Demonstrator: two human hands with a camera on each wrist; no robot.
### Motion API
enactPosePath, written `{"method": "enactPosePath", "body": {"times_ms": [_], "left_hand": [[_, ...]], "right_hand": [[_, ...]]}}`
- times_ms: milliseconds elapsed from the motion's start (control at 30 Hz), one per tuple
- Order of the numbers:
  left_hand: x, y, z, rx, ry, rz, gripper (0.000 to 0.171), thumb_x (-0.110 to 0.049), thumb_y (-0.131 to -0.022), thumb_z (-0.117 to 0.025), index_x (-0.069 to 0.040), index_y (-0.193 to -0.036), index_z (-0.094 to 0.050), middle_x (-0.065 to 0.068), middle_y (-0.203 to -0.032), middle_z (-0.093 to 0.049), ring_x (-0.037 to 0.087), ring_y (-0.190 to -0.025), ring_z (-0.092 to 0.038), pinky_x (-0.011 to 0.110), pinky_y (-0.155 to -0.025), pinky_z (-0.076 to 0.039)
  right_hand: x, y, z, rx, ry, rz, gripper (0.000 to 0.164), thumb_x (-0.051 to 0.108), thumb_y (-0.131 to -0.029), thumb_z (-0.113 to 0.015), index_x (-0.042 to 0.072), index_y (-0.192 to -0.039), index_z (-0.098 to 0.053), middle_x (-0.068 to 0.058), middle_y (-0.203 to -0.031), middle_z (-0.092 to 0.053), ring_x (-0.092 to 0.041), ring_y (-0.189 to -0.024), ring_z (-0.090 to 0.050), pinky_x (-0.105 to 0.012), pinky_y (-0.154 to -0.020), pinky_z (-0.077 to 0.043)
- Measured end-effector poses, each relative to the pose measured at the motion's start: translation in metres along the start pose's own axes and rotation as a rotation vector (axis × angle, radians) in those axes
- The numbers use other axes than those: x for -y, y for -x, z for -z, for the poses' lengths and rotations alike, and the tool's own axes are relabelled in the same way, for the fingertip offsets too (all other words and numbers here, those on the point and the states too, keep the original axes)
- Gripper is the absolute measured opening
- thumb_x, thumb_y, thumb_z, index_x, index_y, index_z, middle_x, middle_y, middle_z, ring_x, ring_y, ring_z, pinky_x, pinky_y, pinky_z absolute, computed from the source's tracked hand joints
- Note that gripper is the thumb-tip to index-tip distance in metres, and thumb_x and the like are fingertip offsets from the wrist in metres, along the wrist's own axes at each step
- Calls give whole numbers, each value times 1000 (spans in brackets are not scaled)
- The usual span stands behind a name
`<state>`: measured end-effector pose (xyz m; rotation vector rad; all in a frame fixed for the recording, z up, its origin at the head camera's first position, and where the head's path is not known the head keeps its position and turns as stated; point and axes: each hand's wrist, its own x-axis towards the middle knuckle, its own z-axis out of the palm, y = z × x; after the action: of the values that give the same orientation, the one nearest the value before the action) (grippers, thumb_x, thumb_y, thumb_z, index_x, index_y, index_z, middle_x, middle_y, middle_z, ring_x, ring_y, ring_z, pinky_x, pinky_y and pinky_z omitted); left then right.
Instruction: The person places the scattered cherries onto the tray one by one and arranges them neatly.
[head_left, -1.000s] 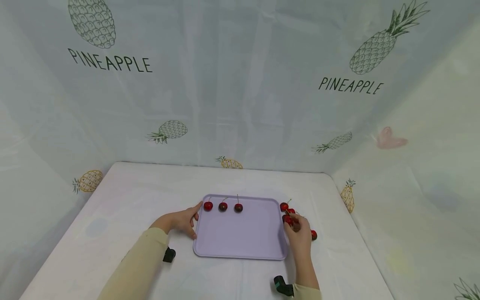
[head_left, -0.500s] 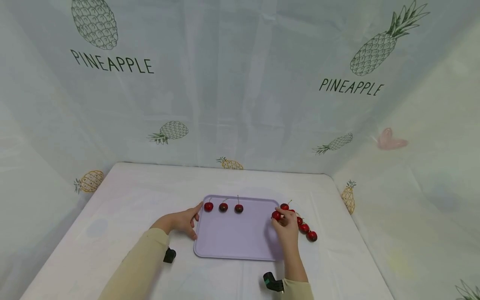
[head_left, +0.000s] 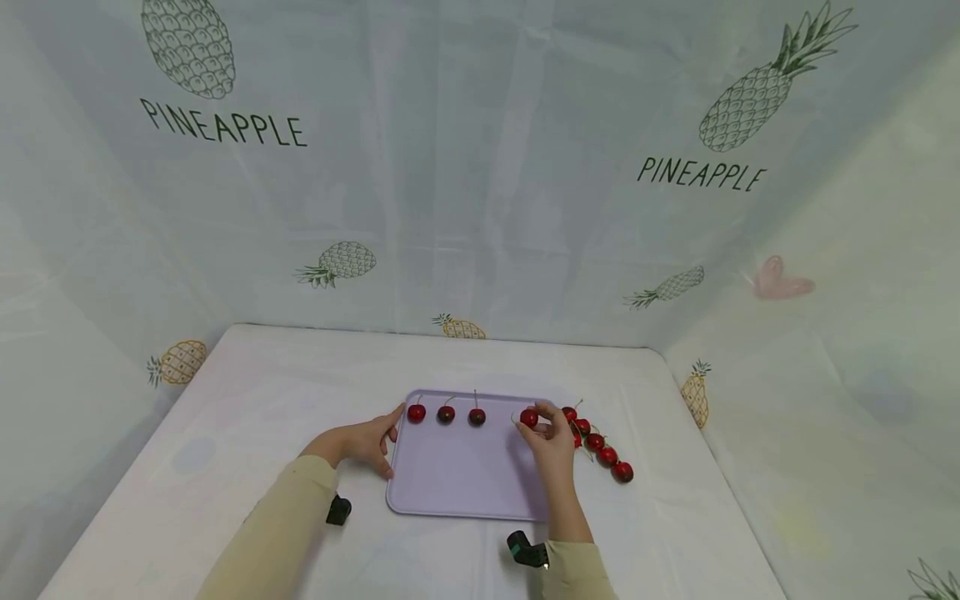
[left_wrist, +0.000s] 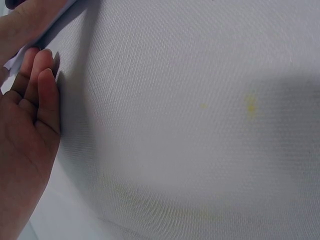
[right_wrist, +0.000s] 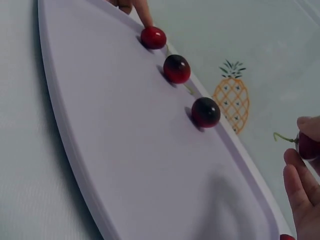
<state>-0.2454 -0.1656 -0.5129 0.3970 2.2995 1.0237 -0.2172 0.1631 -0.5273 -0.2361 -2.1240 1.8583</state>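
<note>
1 cherry [head_left: 528, 417] pinched in R hand [head_left: 552, 437], nr far R corner of tray [head_left: 480, 515]; L hand [head_left: 366, 442], spread, touches its L edge.

Three cherries [head_left: 446, 415] on tray [head_left: 467, 471]

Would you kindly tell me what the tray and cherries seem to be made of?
Tray: probably plastic, matte lilac, judging by its smooth, evenly coloured surface and raised rim. Cherries: glossy, either real fruit or plastic imitations; shiny highlights leave it open.

You get soft, even head light; your right wrist view bows the tray [right_wrist: 145, 135], shadow lower right.
</note>
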Motion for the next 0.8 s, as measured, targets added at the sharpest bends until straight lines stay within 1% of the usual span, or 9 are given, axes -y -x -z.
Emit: {"method": "enactPosePath", "body": {"times_ms": [100,167,267,433,533,633,733,800], "left_hand": [[1,0,0,3,-1,0,120,2,-66,-88,0,-155,-8,6,-101,-44,17,-78,-46,32,-74,-37],[0,0,1,2,0,-3,119,2,-66,-88,1,-155,-7,6,-101,-44,17,-78,-46,32,-74,-37],[0,0,0,3,-1,-4,119,2,-66,-88,1,-155,-7,6,-101,-44,17,-78,-46,32,-75,-37],[-1,0,1,4,6,4,120,2,-66,-88,0,-155,-7,6,-102,-44,17,-78,-46,32,-75,-37],[-1,0,1,4,9,3,120,3,-66,-87,1,-155,-7,7,-101,-44,17,-77,-46,32,-73,-37],[0,0,1,7,8,-11,120,4,-65,-87,3,-154,-7,8,-101,-44,17,-76,-46,31,-71,-37],[1,-1,0,9,0,-19,120,4,-65,-87,3,-154,-6,8,-101,-44,17,-75,-46,31,-71,-37],[3,-2,0,8,-3,-10,121,3,-65,-88,2,-154,-6,7,-101,-44,17,-76,-46,31,-71,-38]], "right_hand": [[-4,-2,-7,-1,-40,-34,47,-3,-77,-79,-1,-121,-64,-16,-116,-60,-9,-75,-59,-17,-64,-49],[-5,-2,-11,-10,-37,-60,42,-2,-78,-79,1,-118,-68,-13,-115,-59,-8,-75,-58,-17,-63,-48],[-10,-4,-16,-15,-26,-82,37,-2,-77,-79,1,-113,-70,-13,-113,-60,-6,-75,-60,-18,-60,-47],[-22,-8,-26,10,-69,-96,36,-6,-77,-76,-4,-112,-67,-19,-113,-61,-8,-76,-64,-18,-62,-49],[-26,-8,-30,12,-82,-114,35,-5,-79,-75,-4,-113,-66,-22,-114,-62,-9,-80,-66,-19,-64,-50],[-29,-10,-33,10,-79,-130,34,-4,-79,-73,-3,-112,-65,-21,-115,-61,-10,-80,-66,-19,-64,-50],[-31,-14,-34,16,-73,-127,33,-4,-79,-72,-3,-111,-62,-19,-113,-59,-9,-76,-64,-19,-62,-49],[-33,-17,-35,16,-62,-128,32,-4,-78,-73,-3,-108,-61,-16,-110,-59,-8,-73,-63,-19,-61,-48]]}}
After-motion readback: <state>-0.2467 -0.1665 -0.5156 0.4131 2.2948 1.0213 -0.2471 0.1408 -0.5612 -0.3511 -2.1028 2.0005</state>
